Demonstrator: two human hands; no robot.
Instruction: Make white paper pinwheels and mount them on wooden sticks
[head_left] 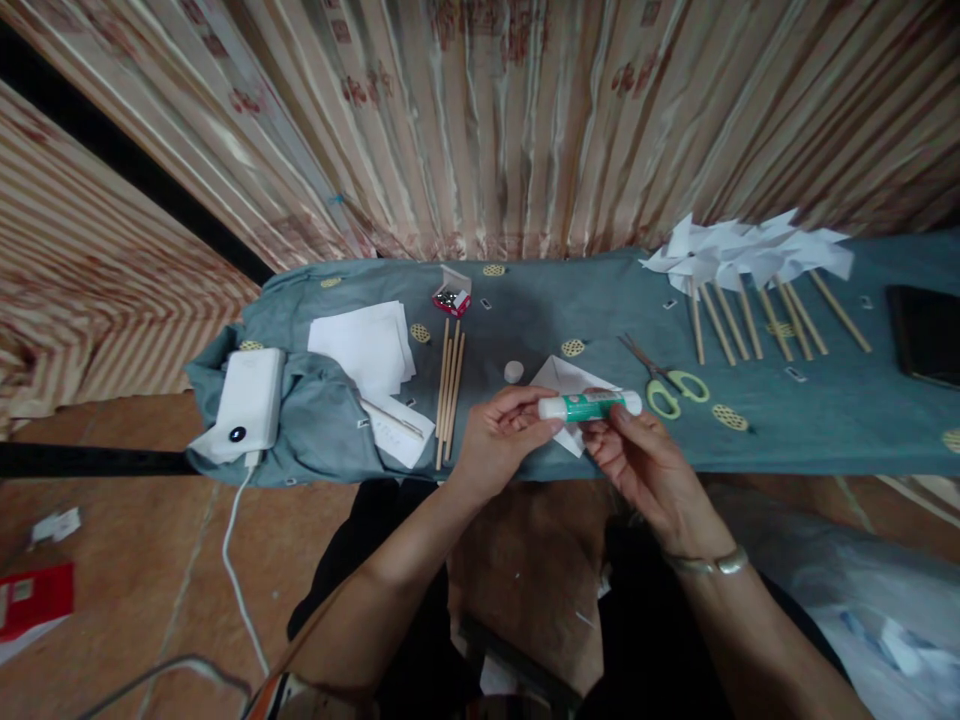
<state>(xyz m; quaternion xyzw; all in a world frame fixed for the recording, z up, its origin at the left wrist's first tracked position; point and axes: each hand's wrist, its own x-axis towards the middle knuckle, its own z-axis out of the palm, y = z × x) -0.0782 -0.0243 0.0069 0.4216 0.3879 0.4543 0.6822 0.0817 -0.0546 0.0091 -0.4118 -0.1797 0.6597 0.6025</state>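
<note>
A white and green glue stick [591, 405] lies crosswise between both my hands, just above the table's near edge. My left hand [501, 440] pinches its left end. My right hand [646, 462] wraps round its right half. Under them lies a folded white paper [564, 378]. A small white cap [514, 371] sits on the cloth close to my left hand. Green-handled scissors [667, 380] lie to the right of the glue stick.
A grey-blue cloth [810, 410] covers the table. On it lie loose wooden sticks [448, 390], white paper sheets [364, 345], a small red box of pins [451, 295], a white power bank [247, 400] with its cable, white paper pinwheels on sticks [750, 265] and a black object [926, 335]. Curtains hang behind.
</note>
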